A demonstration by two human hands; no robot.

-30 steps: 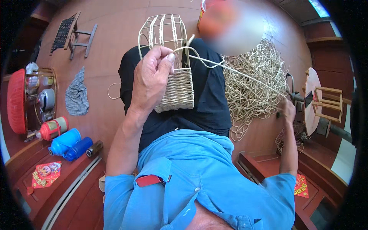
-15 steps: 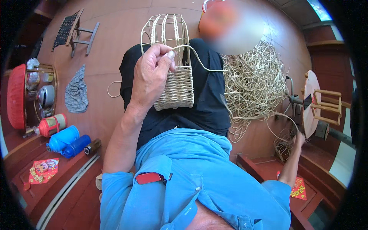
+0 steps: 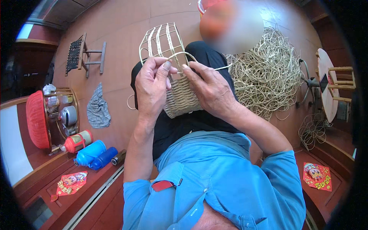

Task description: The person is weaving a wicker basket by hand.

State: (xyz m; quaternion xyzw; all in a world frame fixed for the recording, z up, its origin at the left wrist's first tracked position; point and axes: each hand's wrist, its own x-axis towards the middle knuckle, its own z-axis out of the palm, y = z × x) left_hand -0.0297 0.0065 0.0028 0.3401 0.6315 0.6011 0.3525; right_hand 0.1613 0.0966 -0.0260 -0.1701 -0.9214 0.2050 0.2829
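Evidently the step in hand is feeding a twisted, straw-coloured cord (image 3: pixel 183 53) into a part-woven basket (image 3: pixel 182 100). The basket lies tilted across the lap, on dark trousers (image 3: pixel 209 51), its woven end toward the body and its bare rod frame (image 3: pixel 179 37) pointing away. The left hand (image 3: pixel 167 69) pinches the cord between thumb and forefinger, just over the edge of the weave. The right hand (image 3: pixel 188 66) has its thumb and fingers curled close by the same cord, which arches between the two hands; whether they grip it or merely guide it, I cannot tell. Past the right hand, the cord runs out toward a big loose heap of cord (image 3: pixel 268 76) beside the right knee.

To do this well, the left pinch should stay near the weave so the last row keeps its tension, while the right hand draws the slack through evenly. Each pass is best pressed snug against the finished rows. Pulling too hard could bend the slender rods inward, and that tangled heap could snag the line.
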